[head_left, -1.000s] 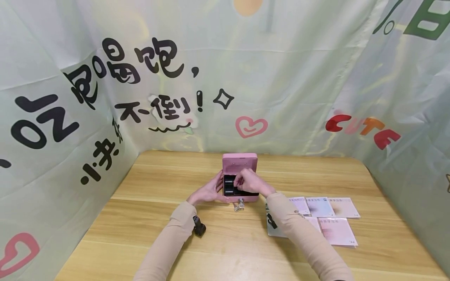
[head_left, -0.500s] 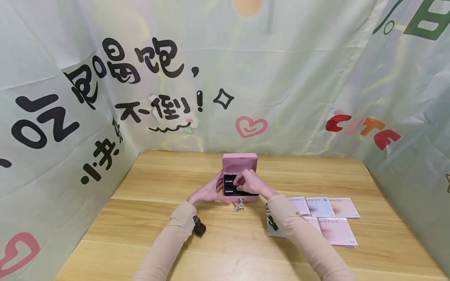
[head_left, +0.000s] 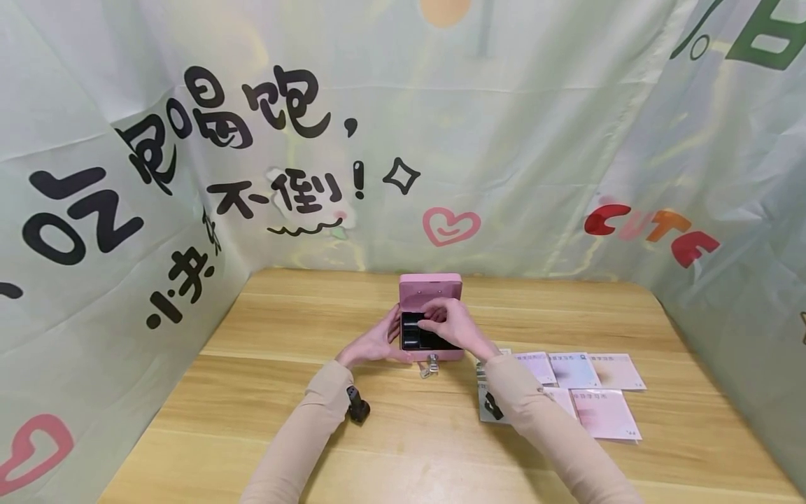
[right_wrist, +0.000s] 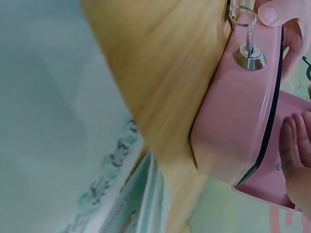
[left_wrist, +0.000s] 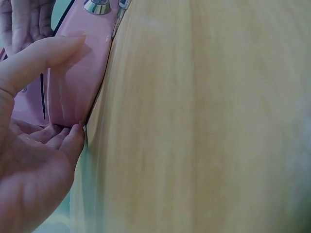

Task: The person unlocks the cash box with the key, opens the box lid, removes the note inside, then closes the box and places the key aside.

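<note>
A pink cash box (head_left: 430, 288) stands at the back middle of the table, its lid raised and a black compartment tray (head_left: 411, 339) inside. My left hand (head_left: 373, 343) grips the box's left side, thumb over the front face and fingers round the side, as the left wrist view shows. My right hand (head_left: 456, 326) is over the opening, in front of the raised lid, fingers bent loosely and nothing seen between them. In the right wrist view a key sits in the front lock (right_wrist: 250, 57), with a key ring (right_wrist: 243, 15) hanging from it.
Several pastel paper notes (head_left: 609, 414) lie in rows at the right, partly under my right forearm. A black wrist camera (head_left: 357, 406) sits by my left sleeve. A printed curtain (head_left: 535, 175) encloses the table (head_left: 403, 448) at the back and sides.
My right hand has lifted up out of the tray, its thumb and fingers parting. My left hand stays on the box.
</note>
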`<state>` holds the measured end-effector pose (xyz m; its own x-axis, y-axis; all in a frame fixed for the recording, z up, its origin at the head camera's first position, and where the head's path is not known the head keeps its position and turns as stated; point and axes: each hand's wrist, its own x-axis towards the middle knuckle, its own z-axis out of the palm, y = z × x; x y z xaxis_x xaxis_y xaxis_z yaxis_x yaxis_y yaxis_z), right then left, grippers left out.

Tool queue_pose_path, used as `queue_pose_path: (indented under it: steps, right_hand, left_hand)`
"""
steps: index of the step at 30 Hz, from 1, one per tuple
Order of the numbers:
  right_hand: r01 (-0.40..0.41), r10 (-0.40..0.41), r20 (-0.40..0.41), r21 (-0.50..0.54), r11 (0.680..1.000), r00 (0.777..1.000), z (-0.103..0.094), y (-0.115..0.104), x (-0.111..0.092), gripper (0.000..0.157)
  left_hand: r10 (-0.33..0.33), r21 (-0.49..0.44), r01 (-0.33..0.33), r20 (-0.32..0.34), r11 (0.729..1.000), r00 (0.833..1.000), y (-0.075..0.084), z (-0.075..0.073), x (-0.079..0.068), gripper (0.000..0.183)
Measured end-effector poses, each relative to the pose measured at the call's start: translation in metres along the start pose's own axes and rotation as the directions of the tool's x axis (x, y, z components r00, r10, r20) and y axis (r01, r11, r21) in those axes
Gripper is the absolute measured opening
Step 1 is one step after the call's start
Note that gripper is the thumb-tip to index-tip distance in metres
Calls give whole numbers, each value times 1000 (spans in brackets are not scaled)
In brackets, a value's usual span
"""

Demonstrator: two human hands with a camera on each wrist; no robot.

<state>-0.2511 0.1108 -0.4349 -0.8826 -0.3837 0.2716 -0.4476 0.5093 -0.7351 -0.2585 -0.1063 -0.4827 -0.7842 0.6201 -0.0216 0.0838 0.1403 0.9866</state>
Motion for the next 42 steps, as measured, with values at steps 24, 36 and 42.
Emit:
queue_pose_path:
  steps: [24, 36, 42]
  right_hand:
    - [-88, 295, -429, 440, 894, 853, -10, 6, -9, 35]
    - [-191, 429, -304, 582, 791, 851, -16, 5, -12, 63]
    - [-206, 414, -235, 597, 775, 879, -14, 3, -16, 66]
  left_hand:
    - [49, 78, -27, -290, 997, 956, 21, 12, -5, 109]
    - [108, 26, -109, -469, 994, 877, 38, 25, 7, 78]
    - [116, 30, -116, -465, 993, 878, 41, 30, 8, 74]
